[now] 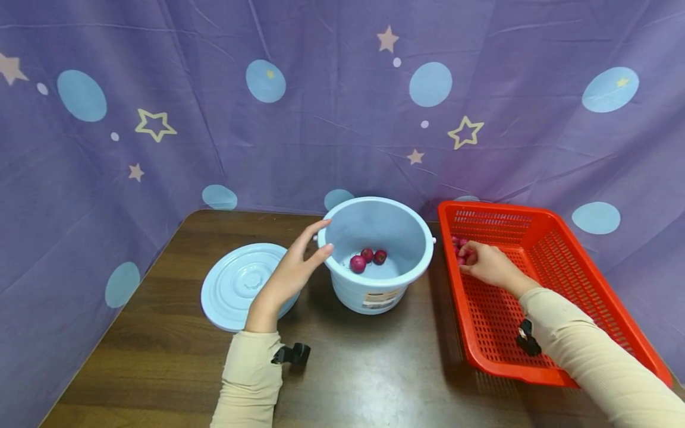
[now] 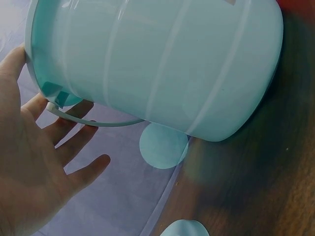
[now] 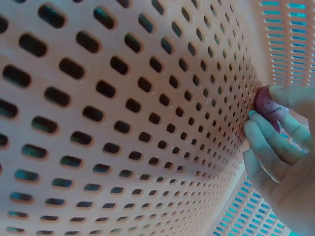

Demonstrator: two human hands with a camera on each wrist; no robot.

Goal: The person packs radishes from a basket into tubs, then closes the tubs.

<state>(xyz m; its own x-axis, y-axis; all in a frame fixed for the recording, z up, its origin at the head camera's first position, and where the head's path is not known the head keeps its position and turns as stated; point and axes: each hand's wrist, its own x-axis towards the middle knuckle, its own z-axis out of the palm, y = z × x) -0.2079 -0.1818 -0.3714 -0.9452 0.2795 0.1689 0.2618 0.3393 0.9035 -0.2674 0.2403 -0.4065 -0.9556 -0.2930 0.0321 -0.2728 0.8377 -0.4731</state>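
A light blue bucket (image 1: 377,295) stands upright on the table, with several red radishes (image 1: 358,264) on its floor. My left hand (image 1: 291,270) is at the bucket's left rim, fingers spread and fairly straight; in the left wrist view the thumb meets the rim and the other fingers lie around the thin handle (image 2: 106,124). Inside the red plastic basket (image 1: 464,321), my right hand (image 1: 489,264) pinches a radish (image 3: 268,105) between thumb and fingers, close to the perforated wall. More radishes (image 1: 456,241) lie by the basket's left wall, partly hidden by this hand.
A round light blue lid (image 1: 230,285) lies flat on the wooden table (image 1: 155,333), left of the bucket and partly behind my left forearm. A purple curtain (image 1: 332,119) with stars and dots hangs behind the table. The basket stands to the bucket's right.
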